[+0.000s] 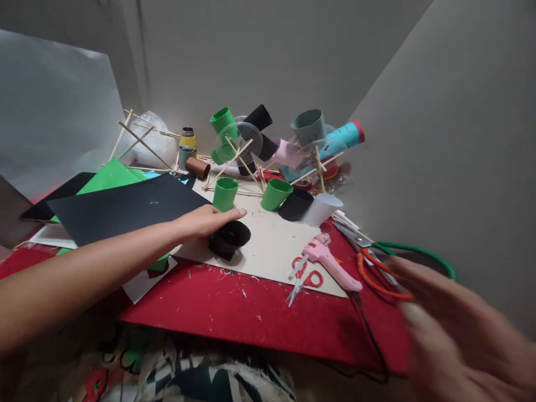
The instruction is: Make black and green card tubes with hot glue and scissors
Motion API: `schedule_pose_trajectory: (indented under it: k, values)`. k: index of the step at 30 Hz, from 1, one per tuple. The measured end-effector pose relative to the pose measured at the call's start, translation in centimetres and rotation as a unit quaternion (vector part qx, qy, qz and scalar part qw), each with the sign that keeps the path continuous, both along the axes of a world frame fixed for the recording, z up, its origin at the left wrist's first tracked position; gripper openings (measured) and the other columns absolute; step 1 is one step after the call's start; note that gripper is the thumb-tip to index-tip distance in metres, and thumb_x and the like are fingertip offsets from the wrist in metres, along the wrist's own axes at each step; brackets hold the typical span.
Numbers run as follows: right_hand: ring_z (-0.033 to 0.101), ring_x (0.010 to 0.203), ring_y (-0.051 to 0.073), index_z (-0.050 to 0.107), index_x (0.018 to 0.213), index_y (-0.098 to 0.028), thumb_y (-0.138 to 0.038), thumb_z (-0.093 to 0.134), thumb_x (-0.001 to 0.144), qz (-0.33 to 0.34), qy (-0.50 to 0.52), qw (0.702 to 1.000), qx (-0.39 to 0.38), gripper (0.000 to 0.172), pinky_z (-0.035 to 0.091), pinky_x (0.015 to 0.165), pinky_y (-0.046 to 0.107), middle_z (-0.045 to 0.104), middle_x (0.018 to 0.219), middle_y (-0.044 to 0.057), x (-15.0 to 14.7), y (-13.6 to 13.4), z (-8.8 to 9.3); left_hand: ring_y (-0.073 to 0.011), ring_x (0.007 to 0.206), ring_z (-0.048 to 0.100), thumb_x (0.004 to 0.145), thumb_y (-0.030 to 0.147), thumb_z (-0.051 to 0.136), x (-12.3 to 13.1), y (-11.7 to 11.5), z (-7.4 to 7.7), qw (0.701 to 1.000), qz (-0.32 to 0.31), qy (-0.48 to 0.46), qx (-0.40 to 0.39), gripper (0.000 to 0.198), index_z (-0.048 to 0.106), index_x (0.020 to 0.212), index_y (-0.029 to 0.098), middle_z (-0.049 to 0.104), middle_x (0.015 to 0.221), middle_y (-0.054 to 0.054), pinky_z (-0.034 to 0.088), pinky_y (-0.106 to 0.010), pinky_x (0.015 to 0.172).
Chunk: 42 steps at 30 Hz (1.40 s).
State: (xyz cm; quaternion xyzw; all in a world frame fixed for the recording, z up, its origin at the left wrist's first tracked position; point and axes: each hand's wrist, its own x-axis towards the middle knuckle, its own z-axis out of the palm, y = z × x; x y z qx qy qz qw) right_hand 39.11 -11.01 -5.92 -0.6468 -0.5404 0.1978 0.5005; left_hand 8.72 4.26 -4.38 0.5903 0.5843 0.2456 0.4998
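My left hand (pixel 207 219) reaches across the red mat (pixel 234 307), fingers stretched flat over the rim of a black paper cup (pixel 230 239) that lies on a beige card sheet (pixel 272 245). It touches the cup's top edge without gripping it. A green paper cup (pixel 225 194) stands just beyond its fingertips. My right hand (pixel 456 329) is close to the camera at the lower right, blurred, fingers spread and holding nothing. It hovers near the orange-handled scissors (pixel 377 273) and green-handled scissors (pixel 402 250).
A pink glue gun (pixel 330 259) and small red scissors (pixel 305 278) lie on the card. Behind stand a stick-and-cup wheel model (pixel 243 146), more green (pixel 275 194), black (pixel 295 204) and white (pixel 322 209) cups. Black paper (pixel 125 209) and green paper (pixel 109 176) lie left.
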Motion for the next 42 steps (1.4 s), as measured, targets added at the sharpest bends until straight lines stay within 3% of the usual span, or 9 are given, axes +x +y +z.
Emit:
schedule_pose_trajectory:
  k: [2, 4, 10, 16, 18, 22, 31, 37, 42]
  values:
    - [0.056, 0.124, 0.032, 0.065, 0.112, -0.041, -0.043, 0.064, 0.087, 0.088, -0.109, 0.984, 0.112, 0.024, 0.038, 0.113, 0.056, 0.066, 0.125, 0.003, -3.6, 1.9, 1.7, -0.0242, 0.066, 0.059, 0.07, 0.068, 0.067, -0.4, -0.2, -0.3, 0.999, -0.001, -0.04, 0.033, 0.055, 0.075, 0.074, 0.014, 0.068, 0.066, -0.01, 0.04, -0.031, 0.058]
    - [0.062, 0.116, 0.03, 0.067, 0.109, -0.032, -0.035, 0.062, 0.089, 0.179, -0.161, 0.964, 0.113, 0.021, 0.045, 0.106, 0.051, 0.069, 0.12, 0.006, -6.3, 4.3, 2.8, -0.0244, 0.072, 0.06, 0.073, 0.064, 0.068, -1.1, -0.6, -0.8, 0.995, 0.012, -0.071, 0.071, 0.05, 0.075, 0.078, 0.015, 0.069, 0.068, -0.008, 0.041, -0.029, 0.059]
    - [0.068, 0.1, 0.028, 0.071, 0.103, -0.021, -0.043, 0.06, 0.085, 0.295, -0.199, 0.934, -0.035, 0.03, 0.052, 0.09, 0.043, 0.074, 0.107, 0.009, -9.1, 11.9, 4.9, -0.0175, 0.067, 0.058, 0.085, 0.055, 0.057, -3.7, -2.2, -2.8, 0.984, 0.063, -0.099, 0.131, 0.043, 0.069, 0.088, 0.014, 0.066, 0.076, -0.006, 0.042, -0.024, 0.053]
    - [0.069, 0.102, 0.028, 0.071, 0.1, -0.019, -0.043, 0.062, 0.084, 0.439, -0.201, 0.857, -0.182, 0.031, 0.054, 0.089, 0.04, 0.074, 0.112, 0.01, -10.4, 16.5, 7.4, -0.0113, 0.057, 0.054, 0.089, 0.032, 0.055, -4.3, -4.0, -2.9, 0.97, 0.052, -0.057, 0.232, 0.022, 0.068, 0.097, 0.016, 0.067, 0.075, -0.001, 0.042, -0.023, 0.052]
    - [0.069, 0.101, 0.027, 0.072, 0.099, -0.019, -0.044, 0.062, 0.084, 0.448, -0.201, 0.849, -0.196, 0.03, 0.055, 0.087, 0.039, 0.075, 0.11, 0.008, -10.5, 17.2, 7.8, -0.0124, 0.064, 0.058, 0.091, 0.027, 0.055, -4.2, -4.2, -2.5, 0.944, 0.03, -0.017, 0.328, 0.02, 0.068, 0.1, 0.016, 0.07, 0.08, -0.003, 0.045, -0.024, 0.058]
    - [0.071, 0.095, 0.026, 0.071, 0.102, -0.015, -0.04, 0.065, 0.085, 0.444, -0.223, 0.842, -0.211, 0.031, 0.055, 0.083, 0.036, 0.076, 0.102, 0.01, -10.8, 17.8, 8.1, -0.0136, 0.072, 0.063, 0.091, 0.013, 0.053, -4.3, -3.9, -2.4, 0.849, -0.059, 0.042, 0.523, 0.018, 0.066, 0.104, 0.013, 0.07, 0.083, -0.006, 0.048, -0.025, 0.065]
    - [0.068, 0.097, 0.029, 0.073, 0.113, -0.016, -0.031, 0.075, 0.08, 0.455, -0.435, 0.761, -0.158, 0.036, 0.051, 0.08, 0.034, 0.075, 0.109, 0.013, -13.8, 17.8, 9.3, -0.0174, 0.058, 0.059, 0.084, 0.007, 0.05, -4.5, -3.3, -3.8, 0.718, -0.225, 0.119, 0.648, 0.023, 0.056, 0.106, 0.011, 0.069, 0.074, -0.008, 0.046, -0.029, 0.052]
    - [0.069, 0.08, 0.025, 0.074, 0.087, -0.019, -0.026, 0.069, 0.082, 0.484, -0.483, 0.716, -0.14, 0.01, 0.046, 0.068, 0.03, 0.076, 0.085, 0.008, -14.8, 18.5, 8.1, -0.0151, 0.054, 0.052, 0.087, 0.013, 0.051, -4.3, -3.7, -4.4, 0.741, -0.244, 0.199, 0.594, 0.01, 0.059, 0.091, 0.017, 0.062, 0.066, -0.002, 0.042, -0.029, 0.05]
    - [0.062, 0.058, 0.016, 0.068, 0.069, -0.021, -0.017, 0.059, 0.083, 0.514, -0.445, 0.717, -0.154, 0.017, 0.043, 0.057, 0.026, 0.071, 0.068, 0.002, -14.8, 19.3, 6.0, -0.014, 0.059, 0.051, 0.087, 0.014, 0.053, -4.0, -4.0, -5.9, 0.775, -0.223, 0.274, 0.524, 0.013, 0.056, 0.076, 0.02, 0.06, 0.069, 0.0, 0.043, -0.027, 0.055]
